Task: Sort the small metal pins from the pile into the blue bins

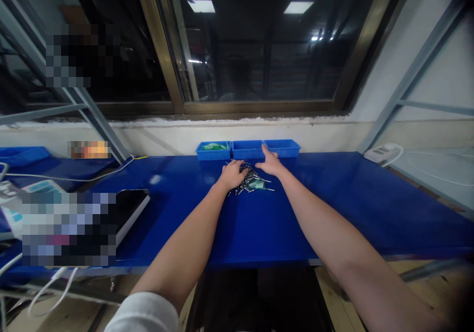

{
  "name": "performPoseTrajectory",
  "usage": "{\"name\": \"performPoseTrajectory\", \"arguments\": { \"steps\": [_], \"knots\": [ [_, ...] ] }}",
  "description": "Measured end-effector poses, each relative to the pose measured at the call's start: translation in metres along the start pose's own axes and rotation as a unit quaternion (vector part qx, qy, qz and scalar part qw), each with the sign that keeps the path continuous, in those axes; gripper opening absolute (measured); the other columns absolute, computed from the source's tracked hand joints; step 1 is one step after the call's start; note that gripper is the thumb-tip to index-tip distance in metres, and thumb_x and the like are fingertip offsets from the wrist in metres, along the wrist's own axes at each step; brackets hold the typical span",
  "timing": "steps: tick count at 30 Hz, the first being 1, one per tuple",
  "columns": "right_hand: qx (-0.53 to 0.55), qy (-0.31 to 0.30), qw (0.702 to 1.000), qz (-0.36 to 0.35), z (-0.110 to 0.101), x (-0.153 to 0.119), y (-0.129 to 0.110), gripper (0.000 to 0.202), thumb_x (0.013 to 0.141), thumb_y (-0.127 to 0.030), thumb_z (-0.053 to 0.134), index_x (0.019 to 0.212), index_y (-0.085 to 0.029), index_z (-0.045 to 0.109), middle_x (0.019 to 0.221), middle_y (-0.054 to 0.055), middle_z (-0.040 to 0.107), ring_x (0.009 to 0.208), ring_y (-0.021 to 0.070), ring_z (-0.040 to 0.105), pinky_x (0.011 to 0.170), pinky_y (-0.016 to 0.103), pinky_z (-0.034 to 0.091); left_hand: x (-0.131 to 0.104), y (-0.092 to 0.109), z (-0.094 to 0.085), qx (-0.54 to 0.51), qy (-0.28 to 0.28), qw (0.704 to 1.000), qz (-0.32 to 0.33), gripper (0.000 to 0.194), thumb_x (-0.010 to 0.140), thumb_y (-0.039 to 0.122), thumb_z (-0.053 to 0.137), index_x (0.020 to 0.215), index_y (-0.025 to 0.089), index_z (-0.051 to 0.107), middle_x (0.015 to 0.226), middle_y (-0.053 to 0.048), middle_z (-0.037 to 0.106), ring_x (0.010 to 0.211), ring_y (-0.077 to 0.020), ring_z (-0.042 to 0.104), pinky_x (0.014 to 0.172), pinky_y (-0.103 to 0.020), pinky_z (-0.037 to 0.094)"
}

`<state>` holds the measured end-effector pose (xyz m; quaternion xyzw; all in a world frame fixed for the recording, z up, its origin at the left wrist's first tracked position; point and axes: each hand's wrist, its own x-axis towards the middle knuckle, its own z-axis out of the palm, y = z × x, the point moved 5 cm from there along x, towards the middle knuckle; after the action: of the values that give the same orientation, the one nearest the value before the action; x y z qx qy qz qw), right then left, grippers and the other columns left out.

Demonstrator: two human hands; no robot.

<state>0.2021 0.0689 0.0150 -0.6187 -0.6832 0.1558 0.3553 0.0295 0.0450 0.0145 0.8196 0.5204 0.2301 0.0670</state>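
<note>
A heap of thin, shiny metal pieces [246, 183], looking like blind rivets with long pins, lies on the blue table. My left hand [233, 175] rests on the heap's left side, fingers spread over the pieces; whether any piece sits beneath them is hidden. Just beyond the heap's right side is my right hand [270, 164], thumb and fingers apart with nothing visible between them. Its fingertips reach up to the front of the middle blue bin [247, 150] and the right blue bin [288, 150]. A pale green scrap [258, 184] lies among the metal pieces.
Green material sits in the left blue bin [199, 153], against the wall. A dark-topped device [133, 201] stands on the table's left, partly blurred out, with white cables [55, 292] below. A power strip [381, 152] is at the far right. Grey metal posts [411, 70] flank the table [333, 189].
</note>
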Motion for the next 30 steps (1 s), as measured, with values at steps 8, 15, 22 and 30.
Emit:
{"name": "performPoseTrajectory", "arguments": {
  "steps": [8,15,22,30],
  "knots": [
    [-0.011,0.028,0.998,-0.052,-0.010,-0.006,-0.010,0.023,0.072,-0.020,0.054,0.090,-0.016,0.068,0.086,0.006,0.069,0.082,0.0179,0.062,0.080,0.028,0.045,0.002,-0.004,0.002,0.005,0.003,1.000,0.010,0.042,0.087,0.042,0.043,0.122,0.021,0.054,0.126,-0.007,0.056,0.118,-0.0228,0.050,0.099,-0.036,0.037],
    [-0.071,-0.088,0.992,-0.058,0.012,-0.013,-0.014,0.015,0.071,-0.031,0.060,0.072,-0.020,0.070,0.077,0.004,0.071,0.078,0.0178,0.064,0.069,0.024,0.044,-0.001,-0.001,0.014,0.053,-0.063,0.995,0.061,0.056,0.085,0.057,0.036,0.127,0.022,0.050,0.138,-0.010,0.046,0.128,-0.0255,0.041,0.103,-0.038,0.033],
    [-0.100,-0.109,0.989,-0.024,0.010,-0.011,-0.009,0.015,0.073,-0.027,0.060,0.074,-0.018,0.071,0.084,0.007,0.072,0.084,0.0192,0.065,0.071,0.022,0.044,0.000,0.002,0.017,0.054,-0.083,0.992,0.080,0.055,0.088,0.055,0.034,0.126,0.019,0.051,0.138,-0.011,0.046,0.130,-0.0233,0.038,0.106,-0.036,0.030],
    [-0.099,-0.120,0.987,-0.028,0.002,-0.015,-0.011,0.015,0.069,-0.021,0.060,0.077,-0.018,0.072,0.083,0.005,0.072,0.081,0.0173,0.064,0.072,0.020,0.044,0.003,0.002,0.005,0.037,-0.017,0.998,0.039,0.055,0.091,0.051,0.029,0.129,0.016,0.046,0.131,-0.012,0.053,0.120,-0.0235,0.049,0.100,-0.033,0.036]
  ]
}}
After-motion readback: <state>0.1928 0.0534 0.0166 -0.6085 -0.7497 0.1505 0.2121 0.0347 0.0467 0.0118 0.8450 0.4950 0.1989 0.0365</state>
